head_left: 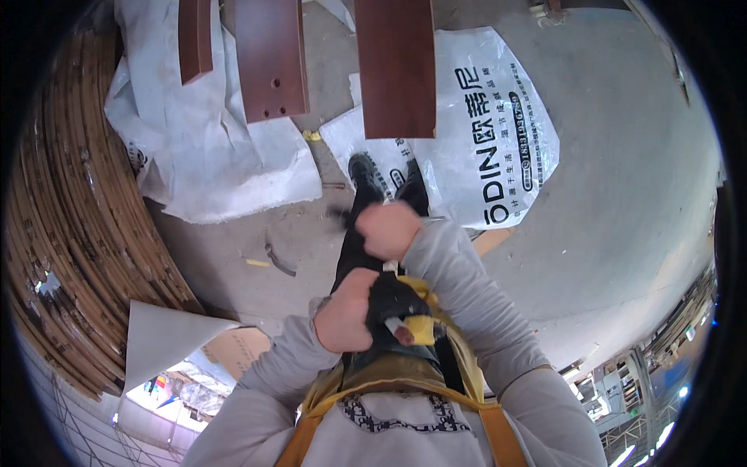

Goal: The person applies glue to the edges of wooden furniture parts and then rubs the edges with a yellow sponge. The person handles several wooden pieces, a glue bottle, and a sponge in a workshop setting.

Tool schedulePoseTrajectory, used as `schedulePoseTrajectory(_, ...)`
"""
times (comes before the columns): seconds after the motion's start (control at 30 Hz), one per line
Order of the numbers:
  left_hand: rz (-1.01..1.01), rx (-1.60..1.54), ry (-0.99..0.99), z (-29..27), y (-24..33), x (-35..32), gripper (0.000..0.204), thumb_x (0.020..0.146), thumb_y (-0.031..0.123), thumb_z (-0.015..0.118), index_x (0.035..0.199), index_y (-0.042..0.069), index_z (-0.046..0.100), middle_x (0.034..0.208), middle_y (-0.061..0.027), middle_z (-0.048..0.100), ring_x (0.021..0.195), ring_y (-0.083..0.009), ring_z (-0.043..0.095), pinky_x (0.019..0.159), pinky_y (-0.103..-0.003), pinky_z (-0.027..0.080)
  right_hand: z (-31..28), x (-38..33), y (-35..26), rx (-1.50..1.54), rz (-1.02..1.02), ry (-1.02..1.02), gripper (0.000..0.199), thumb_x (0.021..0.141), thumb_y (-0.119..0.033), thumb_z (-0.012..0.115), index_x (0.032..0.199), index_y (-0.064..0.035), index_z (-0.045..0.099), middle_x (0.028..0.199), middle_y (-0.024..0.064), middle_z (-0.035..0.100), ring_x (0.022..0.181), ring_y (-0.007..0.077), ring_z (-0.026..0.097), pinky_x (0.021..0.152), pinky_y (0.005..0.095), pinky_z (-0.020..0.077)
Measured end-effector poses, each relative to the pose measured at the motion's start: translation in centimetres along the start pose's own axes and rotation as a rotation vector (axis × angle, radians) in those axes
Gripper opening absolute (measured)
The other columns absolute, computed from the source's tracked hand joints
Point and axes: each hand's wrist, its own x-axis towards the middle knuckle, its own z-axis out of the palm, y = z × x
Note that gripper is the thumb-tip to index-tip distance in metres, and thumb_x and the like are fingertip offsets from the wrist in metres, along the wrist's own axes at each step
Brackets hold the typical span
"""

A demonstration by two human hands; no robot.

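Right now L hand closed on black-yellow tool pouch at waist, long axis roughly upright; R hand fisted above it, contents unclear.

The left hand is sitting low and close to the body, pressing against the left side of a power tool held at the waist. The right hand is hovering just above and ahead of it, right over the tool's top. Beyond both hands, two shoes are standing on the floor. Ahead of the shoes, three boards are lying side by side on plastic sheets, one sheet spreading left, another right. Far to the left, a stack of strips is curving along the edge. A small scrap is lying on the floor between stack and legs.
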Motion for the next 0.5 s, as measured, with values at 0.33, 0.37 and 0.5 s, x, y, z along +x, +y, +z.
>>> schedulePoseTrajectory(0.33,-0.003,-0.020,-0.030,-0.4,-2.1,0.7,0.045,0.076,0.028,0.064,0.113,0.004,0.055,0.106,-0.0108,0.060,0.093,-0.0254,0.058,0.084,-0.033,0.044,0.1,-1.2,1.4,0.067,-0.027,-0.045,0.016,0.069,-0.014,0.059,0.076,-0.0003,0.061,0.080,0.0200,0.062,0.077,0.0391,0.061,0.069,0.0445,0.0510)
schedulePoseTrajectory(0.37,-0.020,-0.191,0.003,-0.5,-2.6,1.6,0.050,0.081,0.036,0.056,0.119,0.003,0.050,0.109,-0.0113,0.059,0.098,-0.0249,0.057,0.087,-0.034,0.044,2.0,-1.7,2.7,0.184,-0.098,-0.014,0.012,0.068,-0.009,0.059,0.074,0.0016,0.059,0.078,0.0220,0.061,0.077,0.0405,0.061,0.069,0.0457,0.0498)
schedulePoseTrajectory(0.5,0.087,0.258,0.361,-2.9,-5.6,8.7,0.056,0.093,0.046,0.041,0.128,0.003,0.045,0.112,-0.0104,0.057,0.099,-0.0216,0.057,0.085,-0.033,0.046,4.9,-5.6,4.6,0.807,0.432,0.538,0.012,0.070,0.001,0.060,0.081,0.0037,0.059,0.074,0.0215,0.061,0.070,0.0378,0.059,0.061,0.0406,0.0464)
